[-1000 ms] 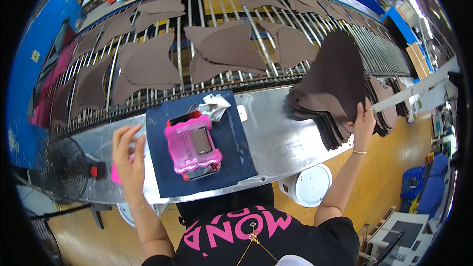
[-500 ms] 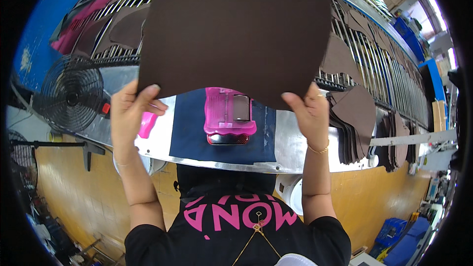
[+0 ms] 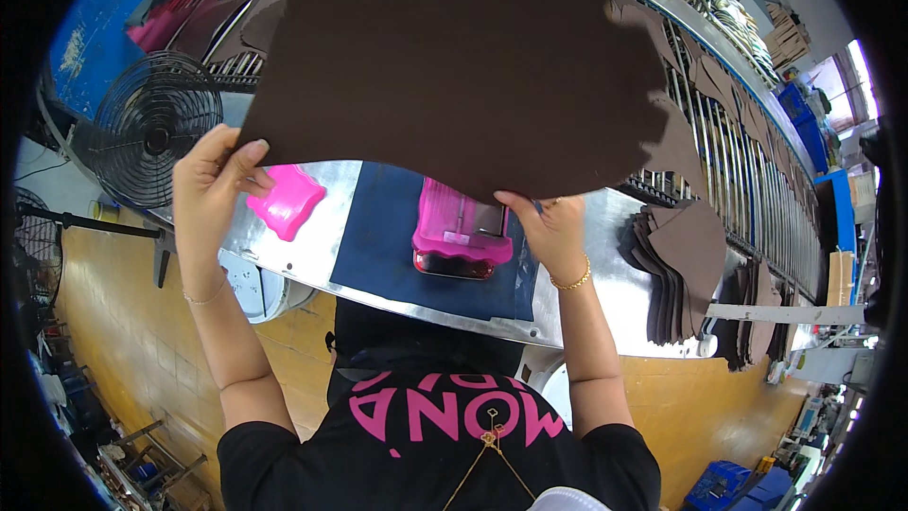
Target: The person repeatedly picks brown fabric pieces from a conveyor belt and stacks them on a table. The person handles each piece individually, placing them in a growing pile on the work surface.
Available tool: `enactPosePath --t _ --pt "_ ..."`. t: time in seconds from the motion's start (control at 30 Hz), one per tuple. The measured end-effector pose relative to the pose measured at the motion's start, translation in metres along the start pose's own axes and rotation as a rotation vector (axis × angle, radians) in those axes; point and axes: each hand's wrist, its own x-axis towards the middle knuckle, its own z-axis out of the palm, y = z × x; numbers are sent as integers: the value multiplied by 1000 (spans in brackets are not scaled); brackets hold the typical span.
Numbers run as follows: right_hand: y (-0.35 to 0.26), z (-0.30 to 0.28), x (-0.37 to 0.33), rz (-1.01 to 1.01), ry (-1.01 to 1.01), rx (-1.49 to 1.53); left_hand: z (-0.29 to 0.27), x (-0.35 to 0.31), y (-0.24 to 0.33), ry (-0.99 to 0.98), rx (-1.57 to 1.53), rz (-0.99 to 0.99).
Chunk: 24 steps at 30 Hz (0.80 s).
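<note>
A large dark brown sheet of leather-like material, with curved edges, is held up in front of me and hides much of the table. My left hand pinches its lower left corner between thumb and fingers. Further right, my right hand grips the lower edge, thumb on the near face. Partly covered by the sheet, a pink scallop-edged box rests on a dark blue mat, with a glossy dark red and black object under its near side. A pink wavy-edged piece lies near my left hand.
Stacked brown cut pieces lie on the metal table's right side. Behind, a roller conveyor carries more pieces. A black fan stands at the left, and a white bar juts in from the right.
The sheet has turned and tilted, showing more of its notched right edge. My left hand has moved slightly left and up relative to the table, my right hand left along the lower edge.
</note>
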Motion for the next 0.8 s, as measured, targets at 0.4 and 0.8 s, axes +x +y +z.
enactPosePath --t 0.4,0.8 --pt "52 -62 -98 134 104 -113 103 7 -7 -485 134 -11" --pt "22 -194 -171 530 462 -91 209 3 17 -718 335 738"
